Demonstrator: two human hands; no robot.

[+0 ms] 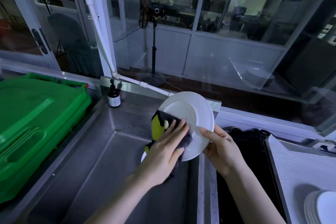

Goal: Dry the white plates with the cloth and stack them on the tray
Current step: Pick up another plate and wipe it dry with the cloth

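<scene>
Left hand (163,149) clutches cloth (160,123) against plate (185,111) (tilted on edge, face toward camera); right hand (221,149) pinches rim.

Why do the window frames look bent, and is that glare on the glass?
Head view: the wide lens bows the window frames near the edges; pale reflections streak the glass; the light is dim, the plate brightest; the stacked plates in the corner look soft.
</scene>
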